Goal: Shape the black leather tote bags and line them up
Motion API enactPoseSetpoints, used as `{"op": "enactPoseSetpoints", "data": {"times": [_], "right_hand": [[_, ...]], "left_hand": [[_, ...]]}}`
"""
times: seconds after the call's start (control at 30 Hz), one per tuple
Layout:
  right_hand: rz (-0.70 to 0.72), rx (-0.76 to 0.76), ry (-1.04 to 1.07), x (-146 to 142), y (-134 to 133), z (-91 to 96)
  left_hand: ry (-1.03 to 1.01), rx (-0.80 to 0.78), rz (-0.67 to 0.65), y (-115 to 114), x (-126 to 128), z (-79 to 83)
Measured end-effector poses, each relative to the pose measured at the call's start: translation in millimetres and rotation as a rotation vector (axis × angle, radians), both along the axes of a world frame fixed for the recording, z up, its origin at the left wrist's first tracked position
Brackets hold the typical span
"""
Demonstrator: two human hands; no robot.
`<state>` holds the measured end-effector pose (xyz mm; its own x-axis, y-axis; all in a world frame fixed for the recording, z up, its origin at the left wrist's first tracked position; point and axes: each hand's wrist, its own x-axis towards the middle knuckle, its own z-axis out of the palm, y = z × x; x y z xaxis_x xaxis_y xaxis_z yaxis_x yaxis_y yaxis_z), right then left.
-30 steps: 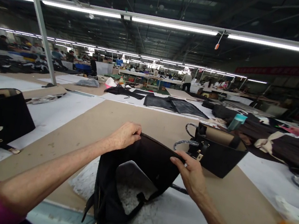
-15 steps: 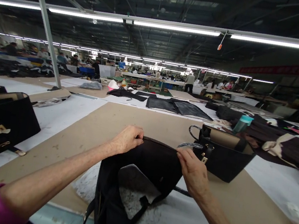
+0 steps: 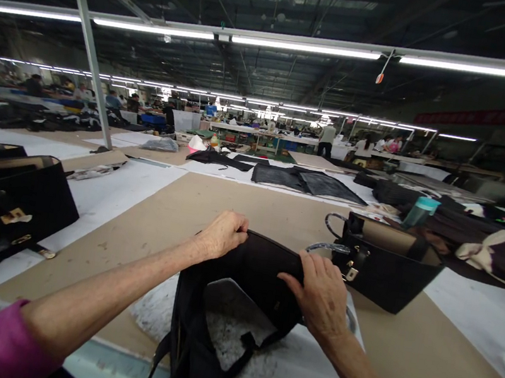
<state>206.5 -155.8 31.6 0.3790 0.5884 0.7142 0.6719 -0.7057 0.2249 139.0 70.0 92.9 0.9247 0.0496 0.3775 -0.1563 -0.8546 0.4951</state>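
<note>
A black handbag (image 3: 268, 268) stands in front of me on a smudged white sheet, its near side sagging so that the sheet shows through the gap. My left hand (image 3: 223, 235) pinches the top edge at the left, fingers curled over the rim. At the right end of that rim my right hand (image 3: 320, 289) grips the edge, thumb on the near face and fingers over the far side. Dark straps hang from the near part of the bag toward the table edge.
Another black handbag (image 3: 387, 261) with a gold clasp stands to the right. More black bags (image 3: 16, 196) stand at the left. Brown board (image 3: 173, 202) covers the table. Farther back lie dark fabric panels (image 3: 306, 181) and a teal-lidded bottle (image 3: 421, 211).
My right hand has shifted its grip on the bag's rim, with the thumb now spread across the near face. My left hand keeps its hold. The view has turned slightly left.
</note>
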Motion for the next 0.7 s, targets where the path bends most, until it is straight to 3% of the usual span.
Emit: {"op": "enactPoseSetpoints", "data": {"times": [0.33, 0.43, 0.57, 0.7], "right_hand": [[0.112, 0.262, 0.297, 13.3, 4.5, 5.3], [0.064, 0.213, 0.308, 10.6, 6.1, 12.1], [-0.107, 0.060, 0.187, 3.8, 9.9, 26.4], [-0.092, -0.024, 0.122, 0.5, 22.7, 34.3]], "left_hand": [[0.047, -0.039, 0.032, -3.3, -2.5, 4.6], [0.054, -0.036, 0.037, -3.6, -1.6, 5.4], [0.068, -0.018, 0.033, -3.6, 1.0, 3.6], [0.059, -0.002, 0.022, -3.3, 1.3, 1.2]]}}
